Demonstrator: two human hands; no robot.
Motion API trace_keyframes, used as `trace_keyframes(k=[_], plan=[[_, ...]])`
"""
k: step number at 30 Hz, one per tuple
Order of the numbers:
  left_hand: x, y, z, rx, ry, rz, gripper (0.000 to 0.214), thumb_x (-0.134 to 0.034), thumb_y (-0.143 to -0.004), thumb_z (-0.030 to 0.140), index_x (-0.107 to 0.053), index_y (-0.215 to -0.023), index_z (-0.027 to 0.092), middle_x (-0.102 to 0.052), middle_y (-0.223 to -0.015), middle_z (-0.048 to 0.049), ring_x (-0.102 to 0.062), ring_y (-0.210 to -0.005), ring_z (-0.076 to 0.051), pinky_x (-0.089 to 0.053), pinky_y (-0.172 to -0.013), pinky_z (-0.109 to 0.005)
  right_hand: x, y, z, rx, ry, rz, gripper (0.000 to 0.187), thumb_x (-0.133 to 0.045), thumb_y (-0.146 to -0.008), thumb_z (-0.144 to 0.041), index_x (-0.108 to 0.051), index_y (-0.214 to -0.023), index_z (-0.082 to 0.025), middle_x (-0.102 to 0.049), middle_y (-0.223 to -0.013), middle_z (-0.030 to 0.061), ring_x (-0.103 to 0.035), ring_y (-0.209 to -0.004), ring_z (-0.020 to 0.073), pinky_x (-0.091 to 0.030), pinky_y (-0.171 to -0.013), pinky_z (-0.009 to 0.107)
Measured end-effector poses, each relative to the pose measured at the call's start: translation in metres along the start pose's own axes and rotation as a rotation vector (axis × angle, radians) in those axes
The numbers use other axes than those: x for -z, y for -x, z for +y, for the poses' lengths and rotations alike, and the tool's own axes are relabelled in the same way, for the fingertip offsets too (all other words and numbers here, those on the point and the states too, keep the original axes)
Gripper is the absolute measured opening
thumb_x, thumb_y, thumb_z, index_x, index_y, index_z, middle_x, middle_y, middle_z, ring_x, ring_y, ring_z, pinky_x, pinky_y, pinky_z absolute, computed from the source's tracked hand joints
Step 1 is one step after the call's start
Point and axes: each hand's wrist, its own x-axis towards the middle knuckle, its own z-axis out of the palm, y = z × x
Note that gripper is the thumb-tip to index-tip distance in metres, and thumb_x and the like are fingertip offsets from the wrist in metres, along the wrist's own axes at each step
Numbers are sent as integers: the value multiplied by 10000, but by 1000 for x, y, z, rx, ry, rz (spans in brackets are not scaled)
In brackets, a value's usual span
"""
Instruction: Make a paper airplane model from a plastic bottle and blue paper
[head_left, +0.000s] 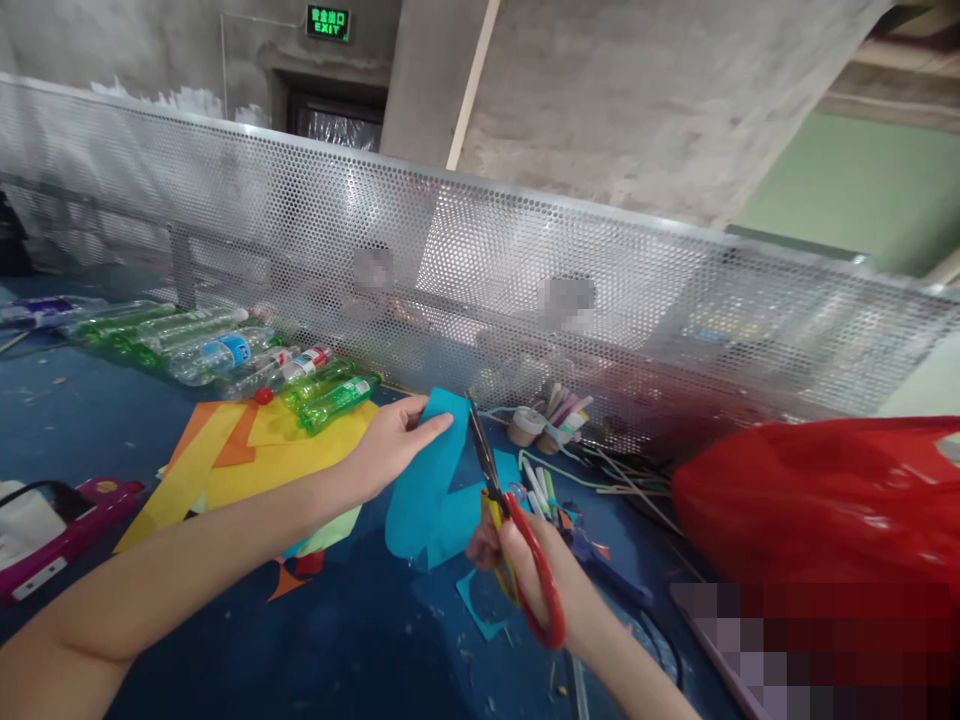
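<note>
My left hand point(397, 440) pinches the upper end of a blue paper strip point(426, 500), with the thumb across its front. The strip hangs down and bends toward the right above the table. In my right hand point(536, 560) is a pair of scissors point(534, 575) with red and yellow handles and dark blades. The blades point up, close beside the strip's right edge near the top. Whether they touch the paper I cannot tell. Blue paper offcuts point(481, 610) lie below my right hand.
Yellow and orange paper sheets point(289, 470) lie at left, with plastic bottles point(225, 350) behind. A pink glue gun point(71, 540) is far left. Markers point(541, 490) lie right of the strip. A red plastic bag point(817, 500) bulges at right; a perforated metal divider point(637, 310) crosses the back.
</note>
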Motion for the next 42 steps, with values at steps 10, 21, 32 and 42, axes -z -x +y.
trace_keyframes(k=[10,21,32,42], plan=[[-4,5,4,70,38,-71,203,-628,-787,312,-654,-866,127,-692,-817,-80,-624,-696,-180,-495,-680,-327,1,4,3,81,107,54,527,-258,-889,-583,-597,-895,-179,-652,-861,94,-606,-778,229,-499,-735,343],[-7,7,6,123,66,-32,192,-647,-768,308,-674,-851,137,-701,-808,-77,-631,-682,-177,-505,-665,-313,0,5,-2,84,211,38,511,-274,-886,-580,-583,-839,-175,-608,-733,59,-568,-640,192,-494,-625,304],[-6,9,-4,113,48,-107,219,-644,-782,334,-670,-877,139,-684,-801,-79,-623,-670,-171,-495,-647,-309,0,6,3,88,195,69,486,-263,-910,-522,-600,-856,-176,-626,-771,62,-585,-673,200,-503,-664,311],[-6,9,-4,117,63,-107,236,-660,-769,350,-679,-887,147,-691,-822,-84,-624,-672,-175,-492,-652,-316,0,5,2,80,169,58,486,-270,-902,-539,-591,-837,-180,-621,-773,68,-581,-681,207,-501,-669,326]])
